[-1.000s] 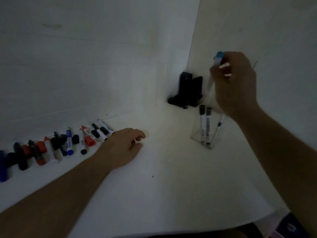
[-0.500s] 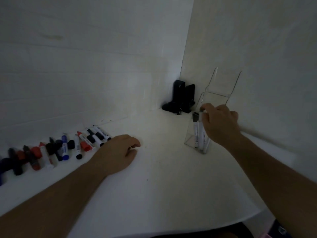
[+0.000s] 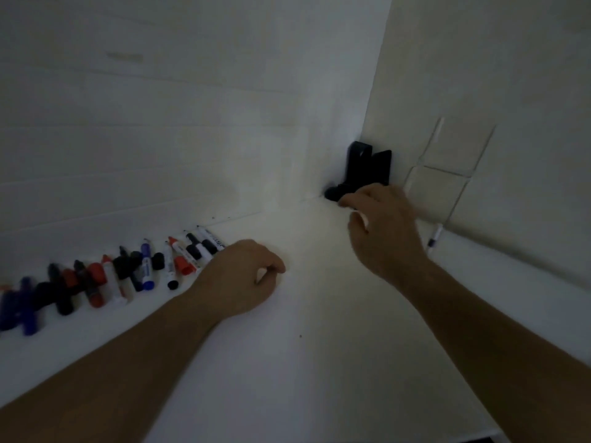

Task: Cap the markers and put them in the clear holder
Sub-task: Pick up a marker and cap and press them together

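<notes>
A row of markers (image 3: 144, 270) in black, red and blue lies along the back left of the white table, with several loose caps among them, such as a red cap (image 3: 183, 265). My left hand (image 3: 243, 276) rests on the table just right of the row, fingers loosely curled, holding nothing. The clear holder (image 3: 441, 190) stands by the right wall. My right hand (image 3: 383, 231) hovers in front of its lower left part, fingers relaxed and empty, hiding most of what is inside. One marker (image 3: 435, 239) shows in the holder beside my wrist.
A black object (image 3: 367, 167) stands in the far corner, just behind my right hand. White walls close the table (image 3: 287, 362) at the back and on the right. The table's front edge runs along the bottom right.
My right hand lowered a blue-capped marker into the holder, let go, and has drawn away to the left, empty. My left hand has stayed in place.
</notes>
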